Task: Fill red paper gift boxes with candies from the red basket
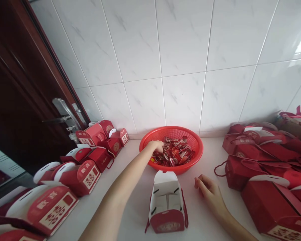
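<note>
My left hand reaches into a red plastic basket, its fingers bent down together among wrapped candies. The fingertips are partly hidden, so I cannot make out what lies between them. In front of the basket stands a small gift box, red outside and white inside, with its top open and a red cord at each side. To the right of that box my right hand hovers over or rests on the white table, fingers curled in and nothing visible in them.
Red gift boxes stand in rows along the left side of the white table. More red boxes crowd the right side, one with a cord loop sticking out. Behind is a tiled wall; a dark door is at the left.
</note>
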Motion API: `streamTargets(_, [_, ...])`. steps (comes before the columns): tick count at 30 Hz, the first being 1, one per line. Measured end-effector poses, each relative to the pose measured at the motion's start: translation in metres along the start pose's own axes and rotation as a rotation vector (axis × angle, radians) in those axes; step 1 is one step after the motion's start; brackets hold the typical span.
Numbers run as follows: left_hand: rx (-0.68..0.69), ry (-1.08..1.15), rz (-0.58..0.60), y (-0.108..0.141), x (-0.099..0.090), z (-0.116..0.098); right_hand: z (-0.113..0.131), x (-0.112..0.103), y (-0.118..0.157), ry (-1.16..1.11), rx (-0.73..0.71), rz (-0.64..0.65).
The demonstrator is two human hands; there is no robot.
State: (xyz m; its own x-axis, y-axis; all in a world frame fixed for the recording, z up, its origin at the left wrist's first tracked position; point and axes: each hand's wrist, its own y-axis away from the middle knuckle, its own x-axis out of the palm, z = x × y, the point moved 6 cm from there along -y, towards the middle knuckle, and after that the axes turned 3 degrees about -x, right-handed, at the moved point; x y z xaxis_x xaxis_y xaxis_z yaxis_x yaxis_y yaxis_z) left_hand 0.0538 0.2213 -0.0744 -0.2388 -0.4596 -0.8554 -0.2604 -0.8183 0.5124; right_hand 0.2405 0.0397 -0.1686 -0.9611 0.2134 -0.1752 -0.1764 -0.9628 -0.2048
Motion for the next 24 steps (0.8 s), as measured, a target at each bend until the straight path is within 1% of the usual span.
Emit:
streamTargets(2, [-0.004, -0.017, 0.021, -0.001, 0.003, -0.001, 0.0, 0.002, 0.0, 0.011, -0.009, 0.011])
streamTargets(6, [0.041, -0.037, 0.068, -0.001, 0.009, -0.008, -0.001, 0.003, -0.001, 0.041, -0.024, 0.018])
streamTargets(8, [0.053, -0.059, 0.068, -0.001, 0.011, -0.013, -0.001, 0.003, -0.001, 0.051, -0.028, 0.022])
streamTargets(12, [0.047, -0.103, 0.006, -0.002, 0.012, -0.018, -0.002, 0.004, -0.001, 0.057, -0.036, 0.027])
streamTargets(16, [0.069, -0.08, -0.057, -0.004, 0.01, -0.017, -0.002, 0.005, 0.0, 0.059, -0.046, 0.035])
streamTargets(20, [0.109, 0.022, -0.137, -0.008, 0.007, -0.011, -0.001, 0.006, 0.0, 0.054, -0.051, 0.044])
streamTargets(24, [0.137, 0.219, -0.226, -0.012, 0.005, 0.003, -0.002, 0.007, 0.0, 0.056, -0.035, 0.052])
